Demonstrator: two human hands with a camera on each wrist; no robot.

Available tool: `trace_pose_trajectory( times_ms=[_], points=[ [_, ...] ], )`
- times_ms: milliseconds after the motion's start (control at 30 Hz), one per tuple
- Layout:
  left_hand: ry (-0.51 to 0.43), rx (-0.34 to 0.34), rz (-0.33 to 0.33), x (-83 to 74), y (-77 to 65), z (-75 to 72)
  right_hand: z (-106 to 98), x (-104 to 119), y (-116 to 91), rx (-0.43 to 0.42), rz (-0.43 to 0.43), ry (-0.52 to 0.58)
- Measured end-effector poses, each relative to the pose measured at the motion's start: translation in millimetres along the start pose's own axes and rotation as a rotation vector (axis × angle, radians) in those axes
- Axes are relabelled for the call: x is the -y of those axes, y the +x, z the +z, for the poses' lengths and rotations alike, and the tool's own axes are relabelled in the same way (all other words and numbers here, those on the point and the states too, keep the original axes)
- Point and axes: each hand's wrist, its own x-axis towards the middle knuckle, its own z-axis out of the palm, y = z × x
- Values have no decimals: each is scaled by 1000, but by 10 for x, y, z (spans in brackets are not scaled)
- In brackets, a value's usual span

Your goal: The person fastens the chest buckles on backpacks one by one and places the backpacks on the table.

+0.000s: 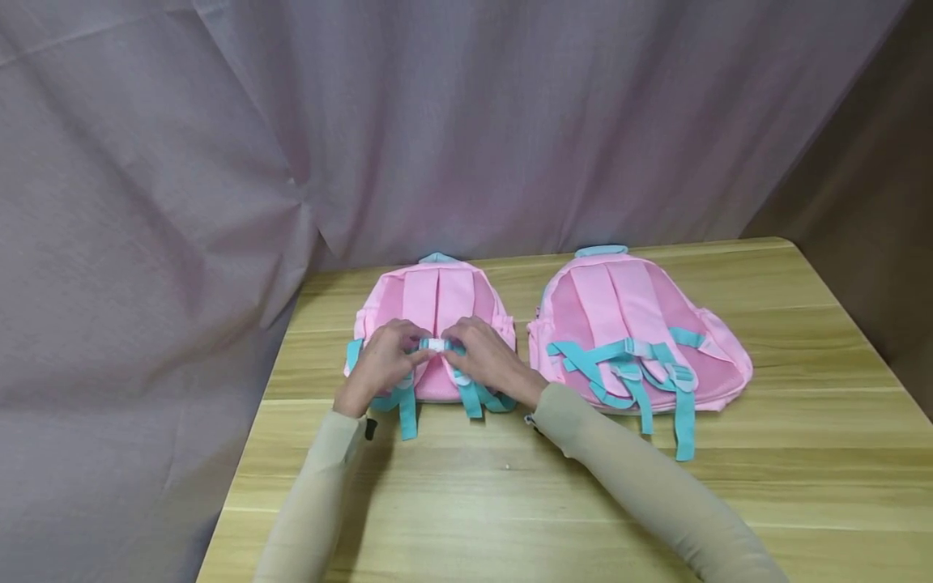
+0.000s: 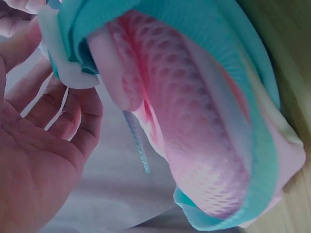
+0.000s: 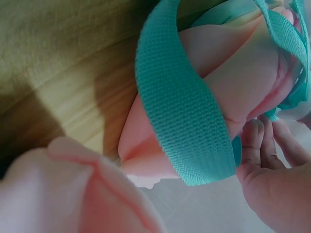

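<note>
A small pink backpack lies on the table with its shoulder straps facing up. Above its middle, a white buckle on turquoise webbing sits between both hands. My left hand pinches the buckle's left end with thumb and fingers. From the other side my right hand pinches its right end. In the left wrist view, a white plastic fitting lies right at the left fingertips. A loop of turquoise strap crosses the right wrist view, and the right fingertips are partly hidden behind the backpack.
To the right lies a second pink backpack, its turquoise straps trailing over the front edge. Both packs rest on a wooden table. A grey curtain hangs behind the table and along its left side.
</note>
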Motion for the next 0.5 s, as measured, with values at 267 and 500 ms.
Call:
trace_pose_trajectory(
  times_ms=[267, 500],
  points=[
    [33, 12, 26, -15, 21, 9, -13, 4, 10, 41, -8, 5],
    [43, -20, 56, -14, 47, 16, -70, 20, 26, 3, -60, -33]
  ],
)
